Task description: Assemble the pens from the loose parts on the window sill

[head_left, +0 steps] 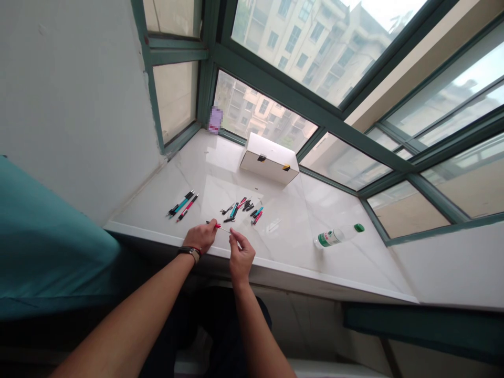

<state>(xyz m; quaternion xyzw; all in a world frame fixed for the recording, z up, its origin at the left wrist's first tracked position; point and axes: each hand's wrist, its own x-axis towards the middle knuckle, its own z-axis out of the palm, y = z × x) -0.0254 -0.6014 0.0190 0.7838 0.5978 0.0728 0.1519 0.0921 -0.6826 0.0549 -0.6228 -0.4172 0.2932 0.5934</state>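
Over the front edge of the white sill, my left hand point(200, 237) is closed around a red pen barrel point(218, 226) with a dark end. A thin pen refill point(225, 230) runs from that barrel to my right hand point(241, 253), which pinches its other end between thumb and fingertips. Just beyond the hands lie loose pen parts point(233, 210) in black, blue and red, spread in a small heap. A few more pieces point(257, 215) sit to its right. Whole-looking pens point(187, 207), blue, black and red, lie side by side at the left.
A white box point(270, 159) with black and yellow tabs stands against the window. To the right, a clear bottle point(337, 236) with a green cap lies on the marble-patterned sill point(299, 252). A blurred purple item point(215, 120) is in the far corner. Teal cloth point(47, 236) hangs at left.
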